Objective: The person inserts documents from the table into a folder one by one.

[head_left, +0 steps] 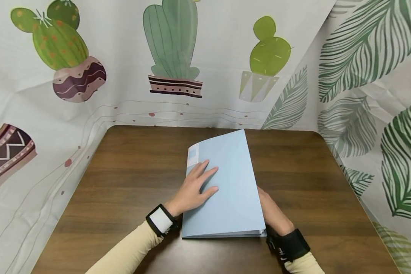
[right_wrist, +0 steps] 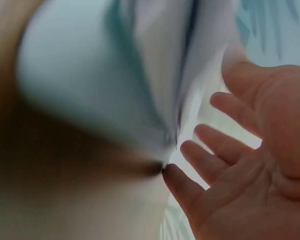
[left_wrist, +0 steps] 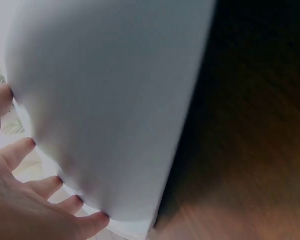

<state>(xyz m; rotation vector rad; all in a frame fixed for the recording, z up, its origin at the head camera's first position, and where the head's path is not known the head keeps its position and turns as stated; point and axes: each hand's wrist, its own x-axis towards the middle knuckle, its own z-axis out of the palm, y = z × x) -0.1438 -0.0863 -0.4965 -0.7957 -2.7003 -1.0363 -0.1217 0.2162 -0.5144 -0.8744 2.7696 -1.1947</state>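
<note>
A light blue folder lies on the wooden table, its right edge raised a little and pale sheets showing along the bottom opening. My left hand rests on the left part of its cover with fingers spread; in the left wrist view the fingertips touch the cover. At the folder's right edge is my right hand, whose fingers the cover hides in the head view. In the right wrist view this hand has extended, slightly bent fingers beside the blurred folder, with no grip seen.
The brown wooden table extends on both sides of the folder. Behind it hangs a white cloth printed with cacti, and a leaf-patterned cloth hangs on the right. A white label sits at the folder's upper left.
</note>
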